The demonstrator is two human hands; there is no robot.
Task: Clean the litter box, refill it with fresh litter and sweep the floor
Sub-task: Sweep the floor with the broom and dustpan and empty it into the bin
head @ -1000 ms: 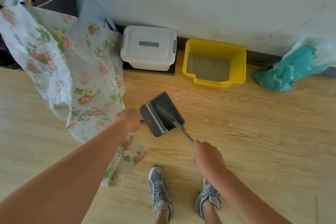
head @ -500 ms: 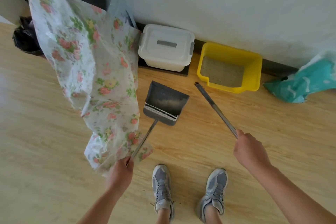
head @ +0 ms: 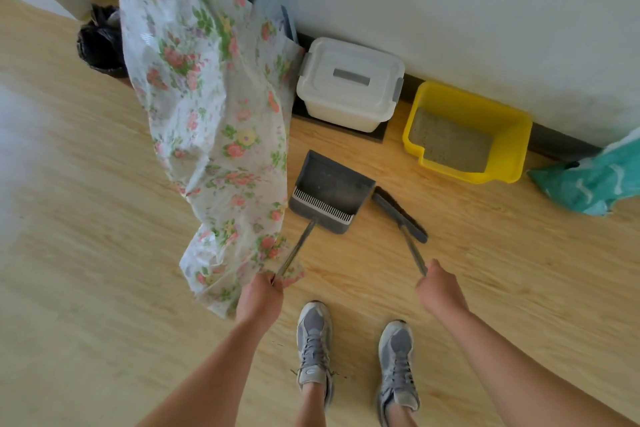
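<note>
Person stands on wood floor [head: 104,288], dustpan [head: 332,191] in left hand [head: 259,298], brush [head: 401,215] in right hand [head: 440,291].
Floral plastic sheet [head: 214,107] hangs at left, its lower edge bunched at the left fist. Yellow litter box [head: 509,146] sits on the floor against the wall [head: 450,10], grey litter [head: 450,142] inside, just right of a white lidded bin [head: 349,83]; teal bag [head: 588,184] further right. Dustpan lies on the floor in front of the bin, brush head just beside its right edge. Left hand clenched round the dustpan's long handle; right hand clenched round the brush handle.
</note>
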